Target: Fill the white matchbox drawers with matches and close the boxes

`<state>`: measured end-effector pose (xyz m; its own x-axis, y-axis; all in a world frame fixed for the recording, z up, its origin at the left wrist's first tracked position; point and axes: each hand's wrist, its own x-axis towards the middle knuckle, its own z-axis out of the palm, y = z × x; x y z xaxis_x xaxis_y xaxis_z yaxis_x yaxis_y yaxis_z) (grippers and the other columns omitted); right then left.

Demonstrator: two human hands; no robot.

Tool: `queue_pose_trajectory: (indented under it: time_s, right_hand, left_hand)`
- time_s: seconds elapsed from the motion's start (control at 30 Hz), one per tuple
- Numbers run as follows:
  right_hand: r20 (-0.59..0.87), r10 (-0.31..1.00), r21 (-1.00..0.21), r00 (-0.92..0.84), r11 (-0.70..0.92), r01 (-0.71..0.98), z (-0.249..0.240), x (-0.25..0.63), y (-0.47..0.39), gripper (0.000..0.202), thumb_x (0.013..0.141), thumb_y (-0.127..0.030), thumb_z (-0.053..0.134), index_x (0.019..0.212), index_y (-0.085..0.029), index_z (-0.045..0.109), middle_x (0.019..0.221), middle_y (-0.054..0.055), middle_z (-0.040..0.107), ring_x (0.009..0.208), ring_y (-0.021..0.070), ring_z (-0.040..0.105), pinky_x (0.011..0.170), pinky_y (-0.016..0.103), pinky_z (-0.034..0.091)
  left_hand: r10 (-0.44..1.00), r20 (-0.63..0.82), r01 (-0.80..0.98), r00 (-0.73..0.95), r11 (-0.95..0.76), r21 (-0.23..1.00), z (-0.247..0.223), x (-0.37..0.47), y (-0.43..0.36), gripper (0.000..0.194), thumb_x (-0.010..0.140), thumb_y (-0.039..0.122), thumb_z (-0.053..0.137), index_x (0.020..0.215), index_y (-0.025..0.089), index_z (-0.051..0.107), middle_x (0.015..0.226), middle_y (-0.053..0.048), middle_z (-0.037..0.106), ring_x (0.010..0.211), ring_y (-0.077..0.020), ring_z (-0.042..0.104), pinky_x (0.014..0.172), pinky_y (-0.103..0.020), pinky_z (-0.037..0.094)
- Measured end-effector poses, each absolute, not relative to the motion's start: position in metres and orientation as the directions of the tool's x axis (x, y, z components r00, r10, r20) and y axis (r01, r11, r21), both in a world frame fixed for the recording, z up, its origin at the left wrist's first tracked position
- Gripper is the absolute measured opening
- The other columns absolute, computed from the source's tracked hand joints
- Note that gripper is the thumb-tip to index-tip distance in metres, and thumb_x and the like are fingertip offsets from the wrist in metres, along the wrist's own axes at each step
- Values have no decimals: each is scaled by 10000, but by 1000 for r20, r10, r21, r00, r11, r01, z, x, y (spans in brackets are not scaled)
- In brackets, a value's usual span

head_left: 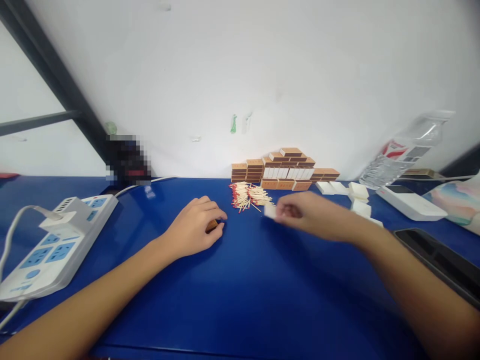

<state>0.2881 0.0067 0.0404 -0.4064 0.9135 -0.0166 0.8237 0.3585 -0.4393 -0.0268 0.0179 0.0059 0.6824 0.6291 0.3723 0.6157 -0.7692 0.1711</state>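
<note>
My left hand point(198, 226) rests on the blue table with its fingers curled round a brown matchbox sleeve point(212, 226), mostly hidden by the hand. Blurred by motion, my right hand point(300, 212) pinches a small white matchbox tray point(270, 210) just above the table. Between and beyond the hands lies a pile of red-tipped matches point(247, 196), some pointing in different directions. Behind the matches, matchboxes point(279, 184) are stacked in stepped rows against the wall. Several white matchbox trays point(359, 192) lie to the right of the stack, near my right forearm.
A white power strip point(71, 245) with a plugged-in charger and cables occupies the left side. On the right are a tilted clear plastic bottle point(407, 150), a white device point(410, 205) with a dark panel, and a black phone point(438, 257). A white wall point(210, 75) bounds the table's back.
</note>
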Motion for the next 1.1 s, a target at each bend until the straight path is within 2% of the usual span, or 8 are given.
queue_pose_trajectory:
  time_s: [0.07, 0.17, 0.37, 0.5, 0.67, 0.73, 0.9, 1.1]
  right_hand:
    - [61, 853, -472, -519, 482, 738, 34, 255, -8, 129, 946, -222, 615, 839, -216, 687, 789, 5, 699, 694, 150, 592, 651, 276, 402]
    - [111, 805, -457, -582, 562, 690, 24, 226, -20, 117, 969, -217, 629, 860, -204, 671, 833, 10, 687, 730, 146, 570, 674, 279, 386]
    - [203, 826, -562, -525, 538, 628, 24, 239, 0, 131, 995, -268, 646, 896, -215, 713, 753, -16, 624, 683, 134, 537, 649, 271, 387]
    - [299, 825, -420, -480, 565, 710, 17, 247, 28, 109, 985, -245, 647, 1053, -207, 724, 902, 35, 646, 792, 175, 584, 722, 305, 440]
    - [314, 787, -261, -531, 609, 749, -5, 237, 48, 335, 989, -227, 617, 1318, -205, 676, 1149, 127, 601, 1035, 260, 609, 933, 411, 502]
    - [335, 779, -233, -530, 614, 754, -11, 234, 49, 284, 996, -218, 596, 1262, -197, 694, 1141, 133, 597, 1068, 275, 600, 959, 430, 500]
    - [357, 793, -247, -494, 590, 769, -13, 236, 48, 137, 1013, -265, 602, 1089, -193, 690, 1090, 114, 596, 998, 255, 604, 878, 396, 506]
    - [355, 797, -286, -489, 590, 755, -11, 236, 47, 127, 1018, -316, 626, 1015, -200, 675, 1035, 90, 588, 960, 237, 596, 844, 366, 491]
  left_hand:
    - [627, 396, 616, 671, -769, 172, 7, -23, 13, 242, 965, 367, 664, 1134, 207, 730, 1039, -75, 747, 978, -269, 633, 860, -446, 487]
    - [617, 387, 587, 685, -782, 208, 7, -18, 7, 424, 932, 502, 717, 1235, 206, 708, 1128, -90, 731, 1020, -274, 630, 894, -451, 482]
    - [630, 320, 583, 708, -777, 239, 2, -15, 6, 315, 951, 487, 717, 1143, 238, 745, 1111, -49, 725, 1021, -248, 604, 881, -424, 442]
    - [626, 334, 571, 705, -780, 256, 0, -14, 7, 266, 958, 449, 718, 1119, 239, 745, 1110, -34, 731, 1045, -244, 593, 900, -424, 419]
    - [618, 347, 558, 706, -786, 264, -1, -14, 8, 259, 952, 440, 723, 1110, 237, 743, 1096, -33, 730, 1041, -243, 587, 897, -421, 412]
    - [619, 345, 559, 705, -785, 266, -1, -15, 8, 261, 951, 440, 726, 1114, 237, 741, 1091, -28, 729, 1039, -240, 586, 900, -420, 412]
    - [611, 350, 556, 710, -792, 254, -1, -15, 8, 261, 956, 440, 719, 1112, 232, 739, 1092, -34, 731, 1039, -245, 586, 903, -422, 413]
    - [615, 346, 564, 709, -788, 247, -3, -16, 9, 272, 960, 459, 709, 1116, 238, 734, 1086, -31, 727, 1033, -245, 586, 899, -421, 417]
